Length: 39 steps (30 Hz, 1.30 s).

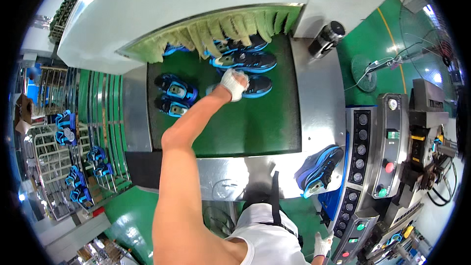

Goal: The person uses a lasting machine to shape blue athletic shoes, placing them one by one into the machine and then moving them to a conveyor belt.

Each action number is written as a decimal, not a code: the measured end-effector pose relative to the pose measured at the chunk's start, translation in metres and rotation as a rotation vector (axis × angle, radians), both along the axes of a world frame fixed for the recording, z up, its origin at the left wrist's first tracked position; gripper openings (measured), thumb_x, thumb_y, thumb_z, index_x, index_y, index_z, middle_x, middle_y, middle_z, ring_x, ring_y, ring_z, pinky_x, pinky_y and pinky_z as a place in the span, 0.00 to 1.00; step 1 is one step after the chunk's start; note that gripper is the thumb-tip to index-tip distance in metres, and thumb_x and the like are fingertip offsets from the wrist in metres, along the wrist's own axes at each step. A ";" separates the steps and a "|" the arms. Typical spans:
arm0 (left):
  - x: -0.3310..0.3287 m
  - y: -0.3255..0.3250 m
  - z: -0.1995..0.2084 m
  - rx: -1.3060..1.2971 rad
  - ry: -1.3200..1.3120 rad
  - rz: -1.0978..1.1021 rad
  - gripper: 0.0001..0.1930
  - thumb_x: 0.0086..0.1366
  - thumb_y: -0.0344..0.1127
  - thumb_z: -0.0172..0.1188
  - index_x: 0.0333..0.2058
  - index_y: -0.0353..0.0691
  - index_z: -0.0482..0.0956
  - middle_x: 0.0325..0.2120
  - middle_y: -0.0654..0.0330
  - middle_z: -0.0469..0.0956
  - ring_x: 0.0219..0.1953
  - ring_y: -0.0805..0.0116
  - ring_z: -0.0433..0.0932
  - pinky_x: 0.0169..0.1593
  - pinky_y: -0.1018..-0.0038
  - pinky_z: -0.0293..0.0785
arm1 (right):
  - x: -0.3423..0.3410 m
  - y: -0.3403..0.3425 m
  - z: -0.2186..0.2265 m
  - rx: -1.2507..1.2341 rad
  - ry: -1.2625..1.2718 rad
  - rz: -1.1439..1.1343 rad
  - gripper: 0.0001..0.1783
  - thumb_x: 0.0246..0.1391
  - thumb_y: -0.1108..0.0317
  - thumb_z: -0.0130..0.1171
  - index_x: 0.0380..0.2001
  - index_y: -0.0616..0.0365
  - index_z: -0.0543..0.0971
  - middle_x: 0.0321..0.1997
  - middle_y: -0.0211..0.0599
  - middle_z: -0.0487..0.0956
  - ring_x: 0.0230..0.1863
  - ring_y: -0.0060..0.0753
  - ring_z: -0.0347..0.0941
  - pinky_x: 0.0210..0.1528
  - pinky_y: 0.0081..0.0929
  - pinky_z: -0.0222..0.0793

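In the head view, the left hand (pixel 234 83), in a white glove, reaches out over the green conveyor belt (pixel 245 127), its fingers curled down onto a black-and-blue shoe (pixel 254 86) lying near the belt's far end. Another pair of shoes (pixel 175 94) sits left of it on the belt. The right hand (pixel 321 245), also gloved, hangs low beside the belt's near right corner; its fingers' grip cannot be told. A single blue shoe (pixel 318 169) rests at the belt's right front edge.
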State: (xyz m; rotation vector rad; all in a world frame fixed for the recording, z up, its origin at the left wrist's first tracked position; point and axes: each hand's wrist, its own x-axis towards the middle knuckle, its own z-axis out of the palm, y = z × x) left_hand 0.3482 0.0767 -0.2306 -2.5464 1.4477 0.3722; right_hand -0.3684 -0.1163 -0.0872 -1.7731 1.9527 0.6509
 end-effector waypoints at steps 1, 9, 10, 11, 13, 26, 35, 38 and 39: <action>-0.015 -0.008 0.008 -0.069 0.069 0.009 0.26 0.50 0.50 0.70 0.43 0.40 0.76 0.41 0.50 0.80 0.46 0.50 0.80 0.51 0.54 0.72 | -0.007 0.007 -0.008 -0.004 -0.009 0.012 0.55 0.46 0.52 0.71 0.73 0.58 0.59 0.67 0.64 0.70 0.70 0.58 0.65 0.71 0.43 0.61; -0.242 -0.080 0.183 -0.392 0.887 0.156 0.41 0.48 0.53 0.74 0.59 0.36 0.75 0.50 0.46 0.80 0.50 0.45 0.80 0.58 0.57 0.74 | 0.108 -0.019 -0.003 0.226 -0.874 -0.258 0.34 0.69 0.51 0.55 0.69 0.63 0.66 0.67 0.54 0.72 0.66 0.41 0.71 0.69 0.37 0.65; -0.269 -0.090 0.195 -0.450 1.036 0.127 0.44 0.45 0.53 0.77 0.58 0.35 0.75 0.53 0.44 0.78 0.55 0.46 0.78 0.61 0.57 0.72 | 0.103 -0.019 -0.029 0.528 -1.226 -0.468 0.35 0.67 0.49 0.57 0.67 0.62 0.68 0.64 0.48 0.76 0.63 0.39 0.74 0.66 0.37 0.69; -0.286 -0.103 0.209 -0.493 1.177 0.113 0.46 0.42 0.53 0.79 0.58 0.34 0.75 0.57 0.43 0.76 0.59 0.47 0.76 0.64 0.57 0.70 | 0.103 -0.025 -0.055 0.850 -1.602 -0.624 0.35 0.66 0.46 0.59 0.65 0.61 0.71 0.61 0.43 0.79 0.60 0.38 0.77 0.62 0.38 0.72; -0.304 -0.146 0.254 -0.227 1.270 -0.217 0.51 0.40 0.51 0.81 0.62 0.33 0.71 0.60 0.43 0.74 0.62 0.50 0.73 0.68 0.61 0.67 | 0.115 -0.025 -0.040 0.884 -1.631 -0.769 0.37 0.60 0.50 0.67 0.66 0.59 0.71 0.62 0.38 0.78 0.59 0.36 0.76 0.61 0.37 0.73; -0.415 -0.364 0.292 -0.985 0.810 -0.378 0.31 0.57 0.25 0.73 0.59 0.34 0.74 0.56 0.49 0.76 0.57 0.57 0.78 0.60 0.66 0.76 | -0.047 -0.165 0.105 0.249 -2.522 -0.598 0.55 0.38 0.74 0.80 0.71 0.59 0.63 0.67 0.46 0.73 0.63 0.47 0.74 0.65 0.45 0.72; -0.430 -0.378 0.260 -0.826 0.580 -0.438 0.27 0.61 0.37 0.69 0.58 0.34 0.75 0.54 0.45 0.77 0.56 0.49 0.77 0.61 0.62 0.73 | -0.106 -0.157 0.041 -0.843 -1.572 -0.052 0.40 0.50 0.68 0.69 0.64 0.70 0.66 0.57 0.57 0.77 0.53 0.52 0.79 0.54 0.46 0.76; -0.447 -0.389 0.245 -0.890 0.704 -0.497 0.25 0.64 0.37 0.66 0.57 0.34 0.75 0.54 0.45 0.76 0.57 0.48 0.76 0.62 0.61 0.72 | -0.127 -0.166 0.021 -1.583 -0.976 0.485 0.35 0.59 0.61 0.66 0.62 0.72 0.67 0.54 0.61 0.76 0.49 0.50 0.80 0.47 0.42 0.78; -0.449 -0.388 0.241 -0.906 0.718 -0.542 0.24 0.65 0.37 0.65 0.57 0.34 0.75 0.55 0.45 0.76 0.57 0.48 0.75 0.62 0.61 0.72 | -0.119 -0.167 0.028 -1.639 -0.944 0.513 0.38 0.58 0.61 0.68 0.63 0.74 0.64 0.56 0.62 0.74 0.50 0.54 0.79 0.48 0.44 0.78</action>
